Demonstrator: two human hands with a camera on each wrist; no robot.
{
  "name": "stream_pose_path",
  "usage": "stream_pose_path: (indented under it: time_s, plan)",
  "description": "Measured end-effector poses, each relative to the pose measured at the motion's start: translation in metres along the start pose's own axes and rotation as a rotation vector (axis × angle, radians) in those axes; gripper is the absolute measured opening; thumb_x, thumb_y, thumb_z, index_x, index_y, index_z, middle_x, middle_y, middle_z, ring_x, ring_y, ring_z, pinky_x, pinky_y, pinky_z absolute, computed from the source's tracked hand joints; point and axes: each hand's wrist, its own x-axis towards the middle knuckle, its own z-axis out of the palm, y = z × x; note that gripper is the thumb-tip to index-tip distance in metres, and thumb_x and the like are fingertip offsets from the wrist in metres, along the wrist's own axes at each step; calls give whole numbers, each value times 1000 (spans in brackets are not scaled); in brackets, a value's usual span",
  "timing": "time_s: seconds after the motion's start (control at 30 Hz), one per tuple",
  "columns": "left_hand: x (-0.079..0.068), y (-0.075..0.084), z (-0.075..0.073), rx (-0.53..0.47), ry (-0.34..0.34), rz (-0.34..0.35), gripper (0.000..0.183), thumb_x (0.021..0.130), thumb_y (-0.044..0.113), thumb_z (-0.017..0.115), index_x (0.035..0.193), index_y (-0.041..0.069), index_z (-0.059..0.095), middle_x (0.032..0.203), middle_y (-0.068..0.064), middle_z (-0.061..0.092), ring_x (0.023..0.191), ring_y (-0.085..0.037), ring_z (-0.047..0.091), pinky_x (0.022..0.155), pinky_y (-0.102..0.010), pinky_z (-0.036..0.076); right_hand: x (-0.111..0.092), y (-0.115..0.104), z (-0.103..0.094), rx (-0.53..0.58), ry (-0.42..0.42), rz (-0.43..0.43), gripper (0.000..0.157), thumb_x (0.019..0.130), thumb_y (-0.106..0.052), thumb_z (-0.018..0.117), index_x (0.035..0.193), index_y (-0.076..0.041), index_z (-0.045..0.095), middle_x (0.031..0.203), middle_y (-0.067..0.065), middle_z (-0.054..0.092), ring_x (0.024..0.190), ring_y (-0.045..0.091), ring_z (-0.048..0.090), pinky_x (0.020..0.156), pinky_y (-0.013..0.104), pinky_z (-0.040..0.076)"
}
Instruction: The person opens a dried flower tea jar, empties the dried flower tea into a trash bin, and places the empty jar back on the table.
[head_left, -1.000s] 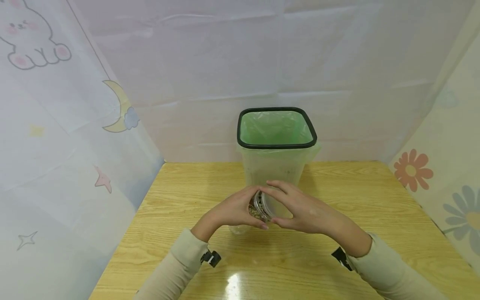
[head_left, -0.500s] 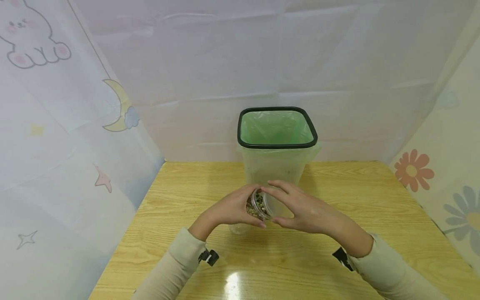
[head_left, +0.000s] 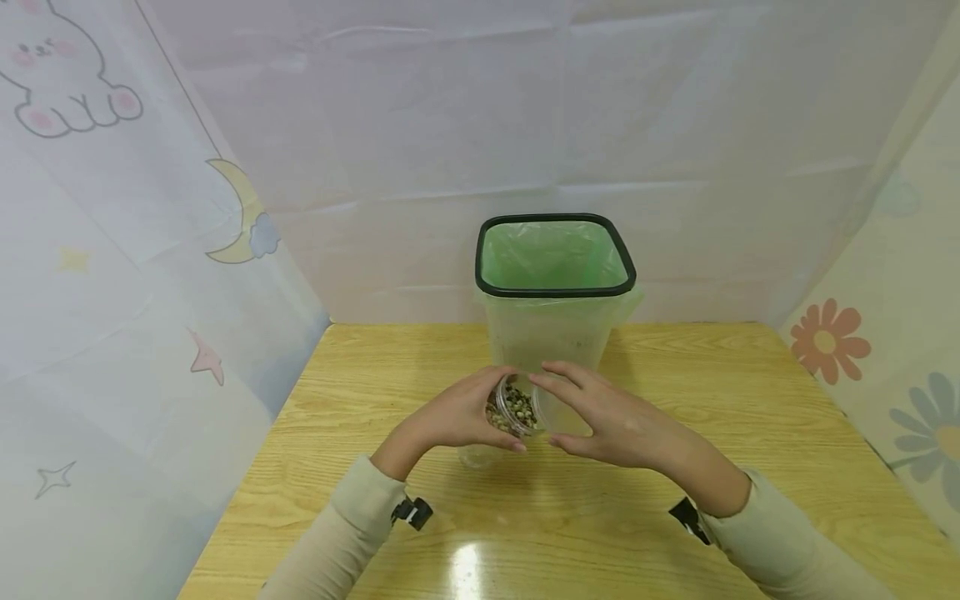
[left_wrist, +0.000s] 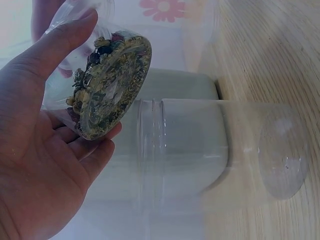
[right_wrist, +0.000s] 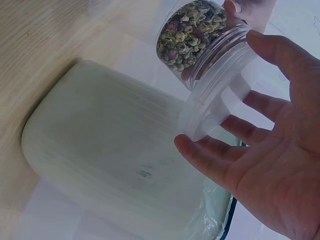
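Observation:
My left hand (head_left: 457, 414) grips a clear jar (head_left: 521, 408) of dried flower tea, tilted with its open mouth toward the right. In the right wrist view, small greenish buds and a few reddish ones fill the jar's lower part (right_wrist: 192, 37). Opposite it, my right hand (head_left: 615, 421) holds a translucent white screw lid (right_wrist: 215, 95) between thumb and fingers, right by the jar's threaded neck. A second clear jar (left_wrist: 285, 155), without contents, stands on the table below the left hand, partly hidden by it in the head view.
Behind the hands stands a whitish waste bin (head_left: 551, 333) with a black rim (head_left: 555, 292) and a green bag lining it. The wooden table (head_left: 375, 367) ends at a pale printed cloth (head_left: 405, 233) at the back and sides.
My left hand has drawn the jar slightly left and turned its mouth up toward the head camera, so more of the dried flowers shows. The lid and right hand have hardly moved.

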Motion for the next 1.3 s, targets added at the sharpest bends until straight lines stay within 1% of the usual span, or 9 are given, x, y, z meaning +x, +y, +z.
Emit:
stream_pose_path:
  time_s: [0.23, 0.33, 0.53, 0.7, 1.0, 1.2, 1.3]
  plan:
    - [-4, -2, -3, 25, 2, -43, 109, 72, 60, 86, 157, 15, 34, 151, -2, 47, 135, -19, 49, 109, -44, 45, -2, 2, 1, 6, -16, 28, 77, 87, -32, 82, 153, -14, 45, 151, 16, 44, 132, 34, 52, 97, 48, 53]
    - [-5, -3, -4, 29, 1, -51, 109, 72, 59, 86, 157, 15, 34, 150, -2, 48, 134, -19, 49, 109, -44, 45, -4, 3, 1, 3, -16, 38, 77, 87, -32, 82, 152, -13, 45, 151, 16, 44, 132, 34, 52, 98, 49, 53]
    - [-7, -4, -7, 14, 9, -47, 109, 71, 55, 89, 156, 14, 35, 147, -5, 51, 130, -18, 51, 107, -43, 47, -7, 6, 3, -4, -13, 46, 76, 86, -31, 82, 151, -11, 47, 150, 18, 45, 132, 35, 51, 98, 49, 53]
    - [-9, -4, -10, 7, 18, -42, 106, 70, 51, 91, 154, 15, 38, 144, -4, 53, 129, -17, 52, 107, -42, 46, -9, 8, 5, -20, -17, 60, 76, 87, -31, 82, 150, -10, 47, 149, 19, 45, 132, 37, 52, 97, 51, 53]
    - [-11, -5, -14, 26, 36, -37, 105, 69, 52, 91, 153, 14, 40, 141, 2, 53, 128, -14, 51, 107, -39, 46, -12, 11, 11, -12, -40, 94, 75, 87, -32, 82, 150, -12, 47, 149, 18, 45, 132, 38, 51, 98, 53, 52]
    - [-12, -6, -17, 34, 32, -49, 106, 70, 53, 91, 154, 15, 38, 142, 1, 53, 129, -15, 51, 107, -40, 46, -14, 12, 16, -21, -46, 85, 74, 87, -30, 82, 150, -12, 47, 148, 18, 46, 129, 38, 53, 95, 52, 54]
    - [-13, -5, -18, 39, 31, -58, 107, 70, 53, 90, 155, 16, 37, 143, 0, 52, 129, -16, 52, 107, -40, 46, -15, 13, 18, -14, -62, 97, 74, 88, -31, 81, 150, -12, 47, 148, 19, 45, 129, 38, 53, 94, 52, 54]
